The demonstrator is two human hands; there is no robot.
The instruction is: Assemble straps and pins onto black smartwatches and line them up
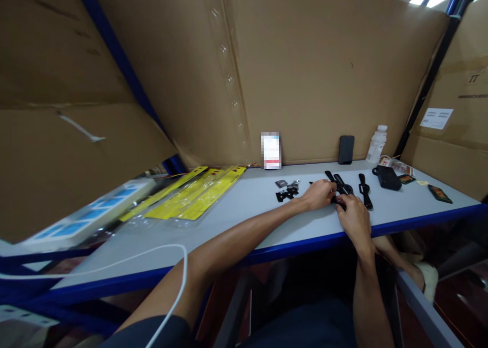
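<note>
My left hand is closed, its fingertips at a small black part just above the table. From the other side, my right hand pinches the same part between thumb and fingers. Its exact kind is mostly hidden by the fingers. Right behind both hands lie long black plastic pieces with rounded ends. A similar black piece with an opening in its middle lies right of my right hand. Several small black parts and a dark square piece are left of my left hand.
Yellow-carded clear packages and a white box with blue panels occupy the left. Along the cardboard back wall stand a lit phone, a dark phone and a bottle. A black case sits right. A white cable crosses my left arm.
</note>
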